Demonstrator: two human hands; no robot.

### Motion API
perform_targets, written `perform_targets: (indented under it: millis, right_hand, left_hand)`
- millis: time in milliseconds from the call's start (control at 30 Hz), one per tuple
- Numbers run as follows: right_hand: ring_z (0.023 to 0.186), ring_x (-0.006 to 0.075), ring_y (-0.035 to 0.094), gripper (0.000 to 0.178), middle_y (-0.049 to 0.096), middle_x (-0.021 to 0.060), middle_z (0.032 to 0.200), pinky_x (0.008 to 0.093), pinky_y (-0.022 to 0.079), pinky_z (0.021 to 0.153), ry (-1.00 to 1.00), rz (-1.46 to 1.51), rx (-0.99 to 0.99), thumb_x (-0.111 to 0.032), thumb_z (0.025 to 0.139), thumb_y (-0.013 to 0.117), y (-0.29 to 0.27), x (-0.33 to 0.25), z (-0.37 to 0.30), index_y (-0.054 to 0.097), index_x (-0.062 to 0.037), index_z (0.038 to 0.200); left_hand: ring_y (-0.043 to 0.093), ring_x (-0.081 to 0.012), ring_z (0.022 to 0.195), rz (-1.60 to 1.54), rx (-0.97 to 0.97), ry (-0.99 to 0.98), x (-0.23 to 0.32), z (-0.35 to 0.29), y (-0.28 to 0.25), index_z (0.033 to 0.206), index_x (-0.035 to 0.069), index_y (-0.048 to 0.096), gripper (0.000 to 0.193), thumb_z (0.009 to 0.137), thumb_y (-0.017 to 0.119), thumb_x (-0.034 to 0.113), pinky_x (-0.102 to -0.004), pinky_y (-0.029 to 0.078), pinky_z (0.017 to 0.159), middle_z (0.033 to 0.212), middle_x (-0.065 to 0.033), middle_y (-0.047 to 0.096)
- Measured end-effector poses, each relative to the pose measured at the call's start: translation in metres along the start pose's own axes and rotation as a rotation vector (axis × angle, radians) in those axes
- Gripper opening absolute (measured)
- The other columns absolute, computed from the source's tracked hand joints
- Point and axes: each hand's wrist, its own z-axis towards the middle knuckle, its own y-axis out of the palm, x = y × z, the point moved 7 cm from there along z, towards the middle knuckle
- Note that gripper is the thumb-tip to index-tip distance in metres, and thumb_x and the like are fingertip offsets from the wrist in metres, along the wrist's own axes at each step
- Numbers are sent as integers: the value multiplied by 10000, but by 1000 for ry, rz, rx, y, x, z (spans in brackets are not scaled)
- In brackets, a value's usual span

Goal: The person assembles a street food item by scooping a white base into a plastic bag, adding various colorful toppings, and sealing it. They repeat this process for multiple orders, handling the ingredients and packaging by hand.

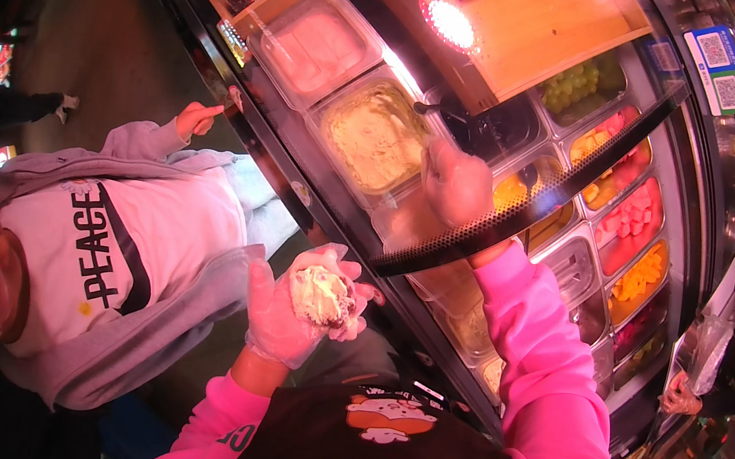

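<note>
My left hand (273, 315), in a clear plastic glove, is cupped palm up in front of the counter. A lump of pale cream with darker bits (319, 296) rests in it, the fingers curled around its edge. My right hand (457, 184), also gloved, reaches over the metal tubs beneath the perforated dark rail. Its fingers are closed beside a tub of pale yellow cream (373, 135); what they hold, if anything, is hidden. A tub of pink cream (314, 42) sits farther back. Just beyond my right hand a dark handle (427, 109) lies by a tub of dark filling (495, 127).
The perforated rail (531, 201) crosses over my right wrist. Tubs of green grapes (573, 91), pink cubes (633, 225) and orange cubes (639, 279) line the right side. A wooden tray (545, 34) stands above. A person in a grey jacket (154, 340) is at the left.
</note>
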Motion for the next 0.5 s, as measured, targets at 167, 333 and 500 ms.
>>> perform_targets:
  millis: [167, 333, 500]
  right_hand:
    - [788, 465, 675, 172, 650, 260, 786, 509, 543, 672, 97, -198, -198, -177, 949, 608, 28, 2, 8, 699, -92, 1068]
    - [769, 438, 694, 223, 668, 276, 787, 480, 546, 688, 169, 96, -193, -212, 962, 612, 42, 3, 10, 710, -43, 1069]
    - [710, 329, 717, 262, 685, 257, 773, 418, 536, 678, 186, 262, -354, -220, 940, 653, 53, -3, 2, 745, 7, 1033]
  left_hand:
    - [642, -428, 1129, -64, -50, -2, -7, 4, -5, 1500, 98, 468, 1059, 825, 486, 914, -514, 520, 640, 1328, -160, 649]
    - [630, -416, 1131, -15, -7, 21, -7, 0, -10, 1457, 95, 497, 1033, 795, 582, 884, -459, 494, 651, 1320, -160, 650]
    - [613, -428, 1162, -33, 19, 37, -8, -6, -18, 1456, 93, 506, 1014, 799, 620, 857, -476, 501, 704, 1354, -172, 633]
